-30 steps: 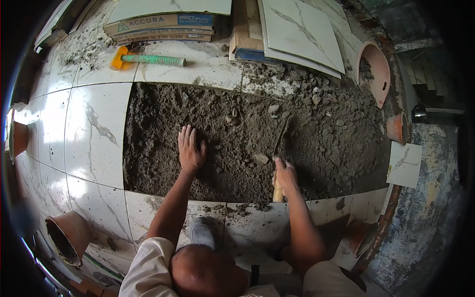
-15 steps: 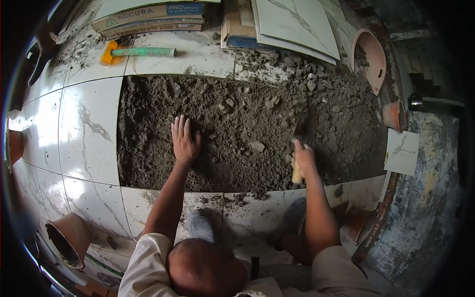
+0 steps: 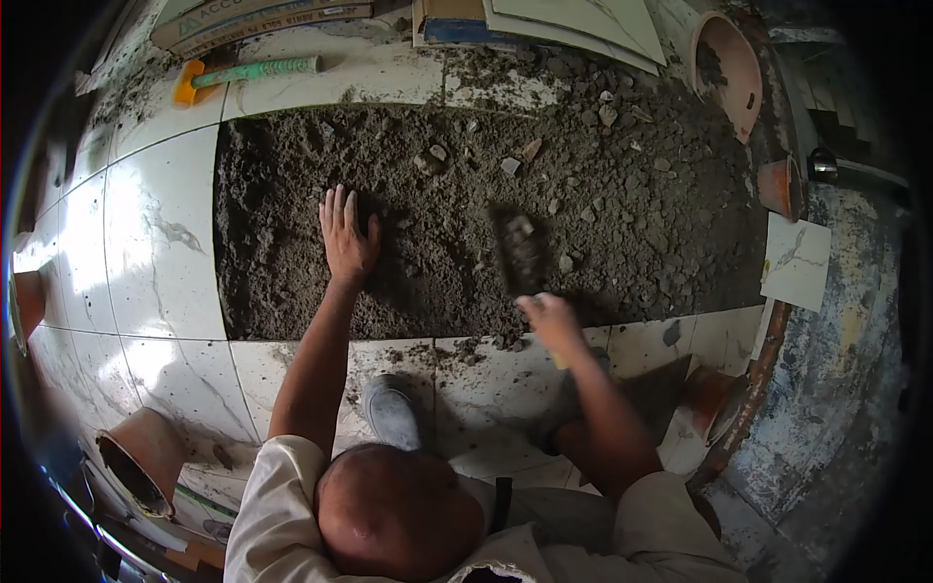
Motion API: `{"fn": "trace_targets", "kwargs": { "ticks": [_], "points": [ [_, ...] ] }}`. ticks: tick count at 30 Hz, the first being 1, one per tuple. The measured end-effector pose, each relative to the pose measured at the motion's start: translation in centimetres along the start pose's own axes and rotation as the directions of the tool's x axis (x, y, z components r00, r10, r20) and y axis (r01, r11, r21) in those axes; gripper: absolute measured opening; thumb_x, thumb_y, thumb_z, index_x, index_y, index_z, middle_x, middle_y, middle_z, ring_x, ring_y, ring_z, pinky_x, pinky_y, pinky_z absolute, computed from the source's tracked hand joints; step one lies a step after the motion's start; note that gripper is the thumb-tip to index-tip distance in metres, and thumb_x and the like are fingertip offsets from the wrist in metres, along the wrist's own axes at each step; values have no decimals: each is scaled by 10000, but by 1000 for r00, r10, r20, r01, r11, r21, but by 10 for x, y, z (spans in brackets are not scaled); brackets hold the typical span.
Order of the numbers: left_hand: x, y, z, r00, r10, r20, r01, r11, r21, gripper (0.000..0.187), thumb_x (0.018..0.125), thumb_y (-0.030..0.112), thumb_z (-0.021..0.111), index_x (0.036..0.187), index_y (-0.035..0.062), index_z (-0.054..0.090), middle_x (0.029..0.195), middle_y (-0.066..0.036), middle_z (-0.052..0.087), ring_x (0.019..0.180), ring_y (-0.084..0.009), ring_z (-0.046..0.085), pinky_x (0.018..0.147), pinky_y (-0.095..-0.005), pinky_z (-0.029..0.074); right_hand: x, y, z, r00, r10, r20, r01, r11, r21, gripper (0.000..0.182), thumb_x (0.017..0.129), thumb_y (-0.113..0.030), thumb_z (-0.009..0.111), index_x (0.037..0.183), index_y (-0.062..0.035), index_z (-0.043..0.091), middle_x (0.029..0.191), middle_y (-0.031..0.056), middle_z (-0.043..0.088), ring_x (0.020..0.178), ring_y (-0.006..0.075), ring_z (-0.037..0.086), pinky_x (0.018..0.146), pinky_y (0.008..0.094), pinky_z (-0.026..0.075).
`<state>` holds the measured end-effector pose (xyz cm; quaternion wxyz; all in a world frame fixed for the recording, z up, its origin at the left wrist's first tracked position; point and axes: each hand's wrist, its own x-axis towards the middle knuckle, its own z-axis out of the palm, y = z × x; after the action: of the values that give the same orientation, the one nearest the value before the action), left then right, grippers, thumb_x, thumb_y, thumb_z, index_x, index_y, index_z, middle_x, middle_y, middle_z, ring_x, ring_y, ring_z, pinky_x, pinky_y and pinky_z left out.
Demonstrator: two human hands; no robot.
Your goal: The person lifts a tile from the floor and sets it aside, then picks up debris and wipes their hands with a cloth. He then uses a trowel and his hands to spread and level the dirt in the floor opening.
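Note:
A bed of dark, crumbly mortar (image 3: 437, 243) with small stones in it fills a rectangle among glossy marbled tiles. My left hand (image 3: 348, 238) lies flat on its left part, palm down, fingers stretched out. My right hand (image 3: 551, 323), near the front edge, is closed round the pale handle of a trowel (image 3: 518, 253). The dark trowel blade points away over the middle of the bed, blurred, with a lump of mortar at it.
An orange-headed mallet (image 3: 248, 75) lies behind the bed, near tile boxes (image 3: 262, 24). Loose tiles (image 3: 583, 29) and a pink basin (image 3: 727, 78) are at the back right. Terracotta-coloured buckets (image 3: 144, 457) (image 3: 780, 188) stand around, with a small tile piece (image 3: 797, 260) at right.
My right hand and the trowel have moved left, and the blade now shows over the middle of the bed. The view has shifted a little; my left hand still rests on the mortar.

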<state>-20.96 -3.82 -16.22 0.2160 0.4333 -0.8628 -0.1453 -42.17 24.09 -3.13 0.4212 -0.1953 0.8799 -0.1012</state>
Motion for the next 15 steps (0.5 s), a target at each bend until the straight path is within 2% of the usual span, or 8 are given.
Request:
{"fn": "trace_targets", "kwargs": {
  "ticks": [3, 5, 8, 10, 11, 13, 14, 15],
  "points": [
    [-5, 1, 1, 1000, 5, -16, -5, 1000, -16, 532, 896, 228, 611, 1351, 4, 451, 1463, -209, 394, 1402, -378, 311, 1167, -524, 226, 9, 34, -54, 984, 81, -159, -81, 997, 9, 535, 929, -496, 583, 1063, 21, 622, 754, 137, 663, 625, 240, 648, 590, 376, 511],
    [0, 0, 0, 1000, -10, -6, 10, 1000, -23, 534, 900, 239, 604, 1354, 2, 452, 1461, -210, 396, 1401, -378, 311, 1168, -522, 224, 22, 63, -90, 964, 232, -129, -207, 961, 184, 521, 933, -485, 585, 1078, 15, 615, 747, 135, 648, 543, 222, 605, 543, 354, 498],
    [-2, 0, 2, 1000, -21, -5, 21, 1000, -20, 535, 906, 252, 595, 1357, 0, 453, 1460, -210, 397, 1404, -374, 309, 1171, -518, 220, 0, 37, -96, 968, 199, -152, -170, 968, 183, 508, 946, -485, 568, 1054, 7, 629, 748, 152, 636, 599, 241, 609, 600, 395, 508],
    [-2, 1, 3, 1000, -28, 8, 28, 1000, -8, 533, 909, 257, 590, 1356, -1, 455, 1460, -209, 397, 1405, -371, 308, 1173, -515, 218, -31, 2, -53, 999, -14, -43, 13, 1000, -17, 509, 957, -491, 539, 1009, 5, 641, 770, 182, 637, 707, 279, 633, 695, 435, 512],
    [0, 1, 3, 999, -33, 6, 33, 999, 4, 532, 913, 263, 586, 1355, -3, 456, 1461, -207, 397, 1406, -369, 306, 1175, -512, 215, -44, -2, -19, 986, -168, 15, 166, 984, 59, 535, 963, -511, 506, 970, 6, 644, 786, 192, 645, 793, 310, 640, 770, 458, 499],
    [1, 2, 1, 999, -36, 5, 36, 999, -1, 528, 912, 257, 595, 1358, 9, 459, 1467, -194, 398, 1408, -360, 307, 1175, -508, 216, -63, -23, 19, 919, -228, 320, 237, 971, 13, 552, 949, -527, 511, 972, 9, 636, 830, 209, 662, 816, 354, 653, 771, 450, 504],
    [0, 2, 1, 999, -43, 5, 43, 999, -6, 526, 911, 251, 604, 1361, 20, 461, 1473, -180, 399, 1410, -351, 307, 1175, -504, 217, -63, -24, 30, 919, -226, 324, 233, 972, 16, 552, 949, -527, 511, 972, 9, 636, 830, 209, 662, 816, 354, 653, 771, 450, 504],
    [-1, 1, 1, 999, -43, 13, 43, 999, -3, 526, 911, 251, 604, 1361, 20, 461, 1473, -180, 399, 1410, -351, 307, 1175, -504, 217, -61, -19, 42, 911, -230, 341, 269, 961, -68, 546, 944, -527, 517, 969, 5, 634, 845, 220, 664, 826, 376, 653, 762, 458, 504]
  ]
}}
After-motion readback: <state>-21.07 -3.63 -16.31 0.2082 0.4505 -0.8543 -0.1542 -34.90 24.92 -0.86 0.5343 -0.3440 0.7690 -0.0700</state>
